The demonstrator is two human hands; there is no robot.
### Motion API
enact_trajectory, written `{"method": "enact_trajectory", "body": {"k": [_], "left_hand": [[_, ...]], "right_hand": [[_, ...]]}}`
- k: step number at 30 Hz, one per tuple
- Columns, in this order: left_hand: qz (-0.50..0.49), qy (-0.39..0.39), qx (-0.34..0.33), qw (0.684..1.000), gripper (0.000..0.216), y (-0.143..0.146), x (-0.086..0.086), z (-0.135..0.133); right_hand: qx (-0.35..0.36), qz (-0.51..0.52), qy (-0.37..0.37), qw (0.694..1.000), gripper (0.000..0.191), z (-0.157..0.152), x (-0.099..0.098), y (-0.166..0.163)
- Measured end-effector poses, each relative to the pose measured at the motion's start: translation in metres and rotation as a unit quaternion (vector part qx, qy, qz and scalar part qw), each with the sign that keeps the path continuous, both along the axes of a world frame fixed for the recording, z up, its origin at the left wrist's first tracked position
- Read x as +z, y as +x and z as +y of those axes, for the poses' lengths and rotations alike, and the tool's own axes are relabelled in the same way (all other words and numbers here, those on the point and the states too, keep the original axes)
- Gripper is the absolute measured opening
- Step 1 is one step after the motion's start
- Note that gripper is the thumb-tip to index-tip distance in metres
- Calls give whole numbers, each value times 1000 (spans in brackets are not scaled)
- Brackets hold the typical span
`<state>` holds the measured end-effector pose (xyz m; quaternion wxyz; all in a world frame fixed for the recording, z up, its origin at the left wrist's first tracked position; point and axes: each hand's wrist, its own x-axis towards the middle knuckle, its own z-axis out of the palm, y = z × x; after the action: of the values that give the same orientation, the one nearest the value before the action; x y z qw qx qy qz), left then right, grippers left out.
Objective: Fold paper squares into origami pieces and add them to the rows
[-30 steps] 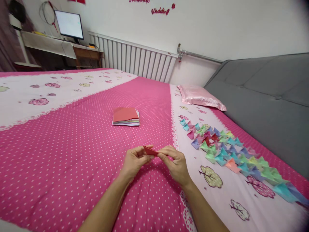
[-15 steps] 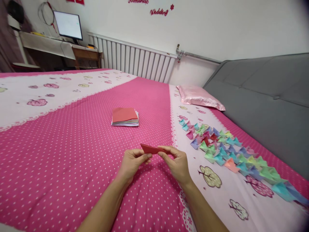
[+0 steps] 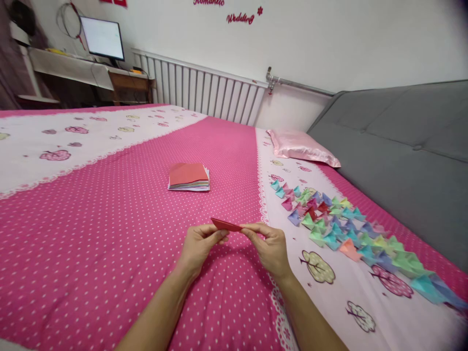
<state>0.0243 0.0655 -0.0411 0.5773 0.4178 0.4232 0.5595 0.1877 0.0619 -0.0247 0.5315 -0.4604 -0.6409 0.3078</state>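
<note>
A small folded red paper piece point(image 3: 225, 224) is pinched between both hands just above the pink dotted bedspread point(image 3: 109, 234). My left hand point(image 3: 199, 245) grips its near left side with closed fingers. My right hand point(image 3: 268, 247) pinches its right end. Further off on the bed lies a stack of coloured paper sheets point(image 3: 189, 176) with a red sheet on top. To the right, several folded paper shapes point(image 3: 340, 224) in pastel and red colours lie in rows on the pale strip of the bedspread.
A pink satin pillow point(image 3: 302, 147) lies against the grey padded headboard point(image 3: 402, 156) on the right. A white radiator point(image 3: 204, 92) lines the far wall. A desk with a lit monitor point(image 3: 103, 39) stands at the back left.
Both hands have shifted slightly, and the red paper piece now lies flatter and a little further left between the fingers. The rest has not moved.
</note>
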Motion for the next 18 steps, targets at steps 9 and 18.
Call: {"method": "enact_trajectory", "body": {"k": [9, 18], "left_hand": [[-28, -15, 24, 999, 17, -1, -2, 2], [1, -6, 3, 1000, 17, -1, -2, 1]], "right_hand": [[4, 32, -35, 999, 13, 1, -2, -2], [24, 38, -65, 997, 15, 3, -5, -3]]}}
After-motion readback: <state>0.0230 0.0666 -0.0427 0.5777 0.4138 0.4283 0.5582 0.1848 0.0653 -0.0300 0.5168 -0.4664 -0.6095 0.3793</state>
